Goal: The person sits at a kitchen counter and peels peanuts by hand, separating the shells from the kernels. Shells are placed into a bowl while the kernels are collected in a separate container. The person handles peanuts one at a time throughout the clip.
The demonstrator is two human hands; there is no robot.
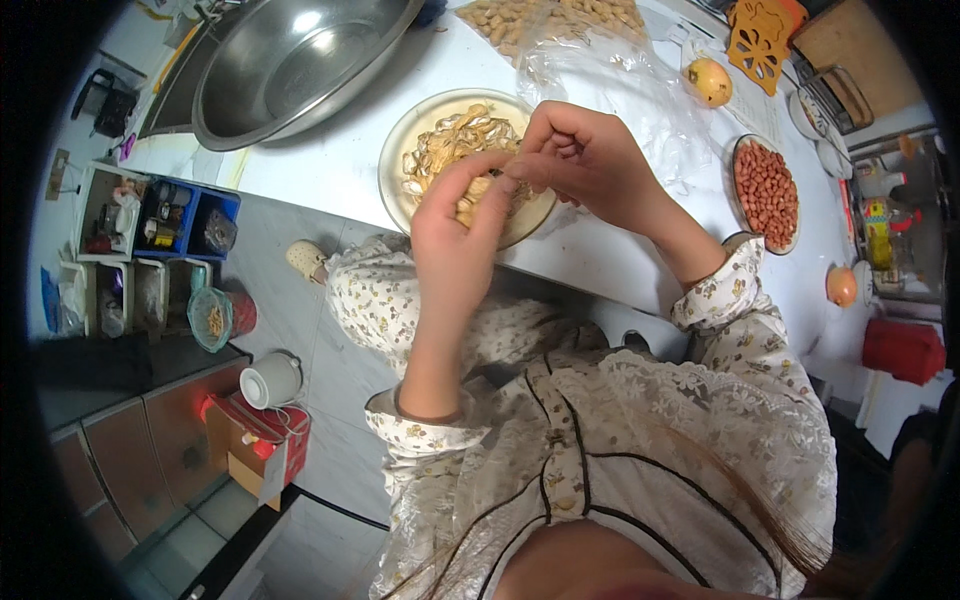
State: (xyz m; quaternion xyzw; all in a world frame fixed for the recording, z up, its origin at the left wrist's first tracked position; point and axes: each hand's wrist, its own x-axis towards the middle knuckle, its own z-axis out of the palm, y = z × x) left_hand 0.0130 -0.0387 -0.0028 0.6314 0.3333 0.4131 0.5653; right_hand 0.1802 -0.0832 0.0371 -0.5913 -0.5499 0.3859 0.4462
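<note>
My left hand (461, 217) and my right hand (589, 161) meet fingertip to fingertip above a round plate (395, 154) heaped with peanut shells (442, 142). Whatever lies between the fingertips is too small and hidden to make out. The left thumb and index finger form a loop, with shells showing through it. The right fingers are curled inward. Beyond the plate lies a clear plastic bag (544, 64) with unshelled peanuts (499, 22). Right of my right forearm sits a dish of shelled red-skinned peanuts (765, 191).
A large steel basin (300, 75) stands at the upper left. Round yellowish fruits (709, 82) rest on the white table (337, 169). Bowls (806, 112) stand at the far right. Below left on the floor are a lined waste bin (210, 321) and an open cardboard box (244, 450).
</note>
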